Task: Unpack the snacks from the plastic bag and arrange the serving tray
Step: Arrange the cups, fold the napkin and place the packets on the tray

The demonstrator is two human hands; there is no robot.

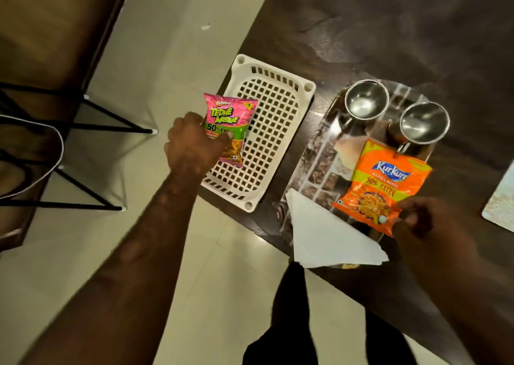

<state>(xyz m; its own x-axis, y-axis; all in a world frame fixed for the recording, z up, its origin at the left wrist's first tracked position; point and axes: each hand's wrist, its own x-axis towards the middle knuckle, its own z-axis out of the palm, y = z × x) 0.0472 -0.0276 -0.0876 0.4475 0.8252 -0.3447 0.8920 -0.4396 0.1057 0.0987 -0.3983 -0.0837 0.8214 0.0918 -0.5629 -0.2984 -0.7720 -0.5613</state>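
My left hand [192, 145] grips a pink and green snack packet [229, 120] and holds it over the left edge of a white slotted plastic basket [275, 125]. My right hand [417, 220] pinches the lower corner of an orange Kurkure packet [381, 186], which lies on the patterned serving tray [317, 170]. Two empty steel cups [365, 99] [424, 122] stand at the tray's far end. A folded white paper napkin [325, 236] lies on the tray's near end. No plastic bag shows in view.
The dark table [389, 31] runs from the centre to the right. A pale mat [500, 206] peeks in at the right edge. To the left are a light tiled floor [155, 58] and a black-legged chair [36, 147]. My dark trousers [292, 323] show below.
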